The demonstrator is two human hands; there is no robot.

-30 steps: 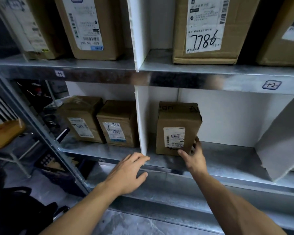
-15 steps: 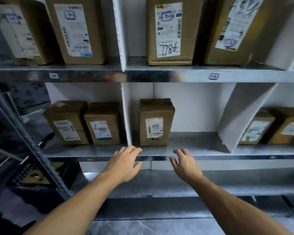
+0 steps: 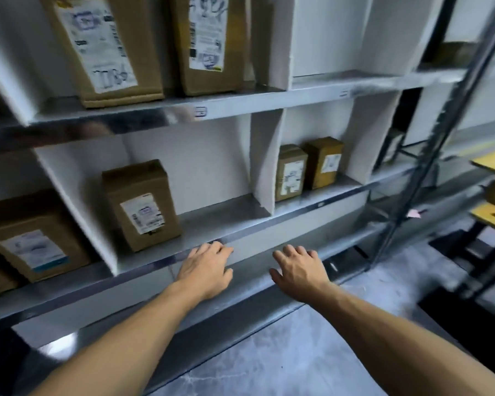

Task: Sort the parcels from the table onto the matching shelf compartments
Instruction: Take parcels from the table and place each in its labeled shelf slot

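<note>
Plainly, both hands are empty. The left hand (image 3: 205, 271) and the right hand (image 3: 297, 274) hover palm-down, side by side, in front of the front edge of the middle shelf (image 3: 226, 215), with fingers loosely spread and gripping nothing. The left fingertips overlap that edge's metal lip, though whether they touch it cannot be told.

The nearest cardboard parcel (image 3: 142, 205) stands upright in the compartment above and to the left of the left hand. It sits close to the shelf's front edge, beside the white divider (image 3: 77, 207) on its left, with its printed label (image 3: 142, 217) facing out. Its long axis runs vertically, and the left hand is clearly the nearer of the two. The right hand lies well apart from it, below the bare stretch of the same compartment.

Neighbouring compartments hold a larger parcel (image 3: 35, 238) to the left and two small parcels (image 3: 292, 172) to the right, past a second divider (image 3: 265, 167).

The cardboard parcel looks settled, so the step in hand is probably fetching the next one. The table is not in view, so which way that next parcel lies from either hand cannot be judged.
</note>
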